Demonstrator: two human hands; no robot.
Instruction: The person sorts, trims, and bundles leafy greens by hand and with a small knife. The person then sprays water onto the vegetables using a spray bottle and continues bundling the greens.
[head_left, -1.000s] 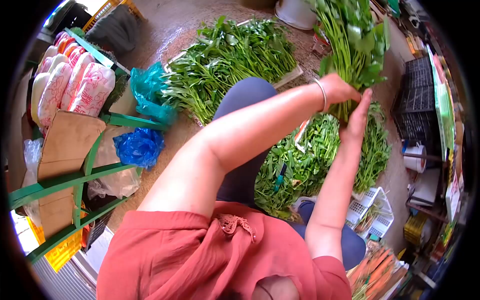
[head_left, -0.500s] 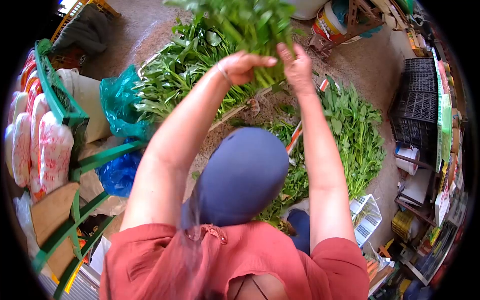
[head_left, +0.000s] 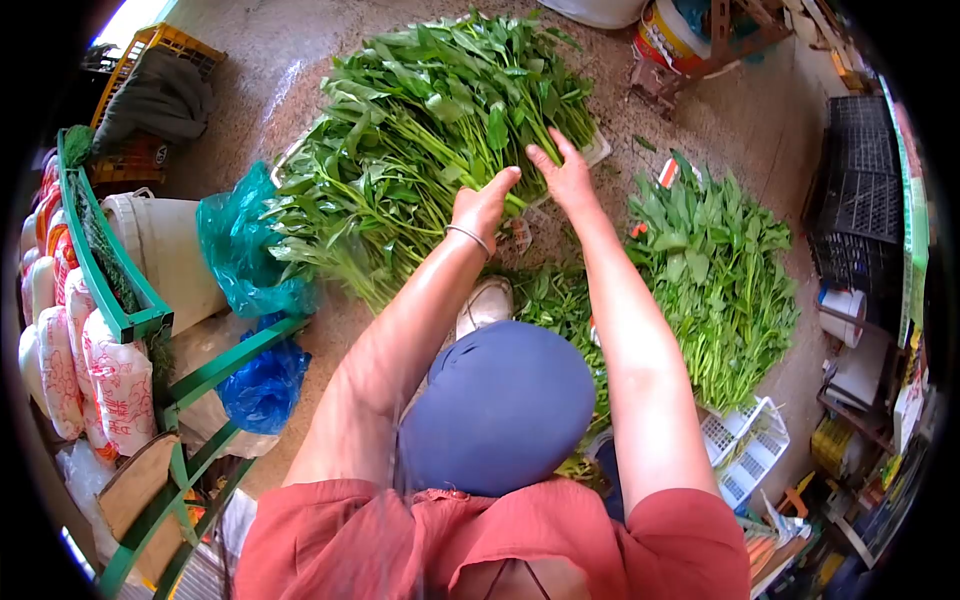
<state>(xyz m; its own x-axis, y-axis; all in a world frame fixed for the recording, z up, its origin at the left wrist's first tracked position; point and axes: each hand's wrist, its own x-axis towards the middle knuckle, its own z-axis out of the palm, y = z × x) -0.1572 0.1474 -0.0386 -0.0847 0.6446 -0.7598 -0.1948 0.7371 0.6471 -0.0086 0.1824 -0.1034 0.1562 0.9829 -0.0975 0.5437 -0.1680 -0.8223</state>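
A bunch of long-stemmed leafy greens (head_left: 497,125) rests on top of a wide pile of the same greens (head_left: 350,190). Its stems point back toward me, between my hands. My left hand (head_left: 484,208), a bracelet on its wrist, is closed at the left side of the stems, thumb on top and its other fingers mostly hidden. On the right side, my right hand (head_left: 569,180) holds the bunch with thumb and index finger apart around it. A second heap of greens (head_left: 710,270) lies to the right of my right forearm.
A teal plastic bag (head_left: 245,240), a blue bag (head_left: 265,378) and a white bucket (head_left: 160,250) stand left, beside a green metal frame (head_left: 235,355). Right are black crates (head_left: 860,190) and a white basket (head_left: 745,450). A paint-style bucket (head_left: 668,38) sits at the back.
Both hands have lowered the bunch from the air onto the large pile. The view has shifted a little, and my left hand has drawn nearer to me.
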